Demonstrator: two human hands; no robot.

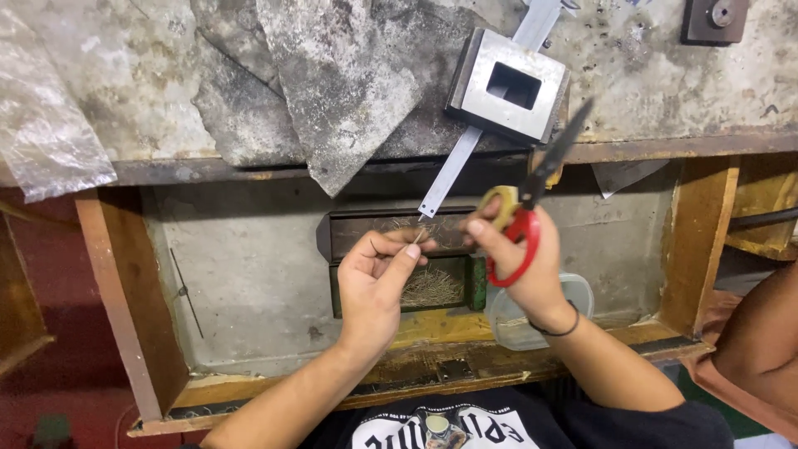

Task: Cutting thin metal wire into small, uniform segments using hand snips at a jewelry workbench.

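Observation:
My left hand [378, 278] pinches a thin short wire piece [417, 235] between thumb and fingers, over a dark metal tray [342, 233]. My right hand [519, 262] holds scissors [532, 195] with one red and one yellow handle loop, the dark blades pointing up and to the right. The fingertips of both hands nearly meet above the tray. Below them lies a heap of fine wire clippings [431, 288] in the tray's lower compartment.
A wooden drawer [125, 324] lined with grey sheet lies open under a worn bench top [125, 91]. On the bench sit a hollow steel block [509, 83], a steel ruler [453, 170] and grey sheet scraps [332, 83]. A clear plastic lid [582, 293] lies by my right wrist. Another person's arm [761, 333] is at right.

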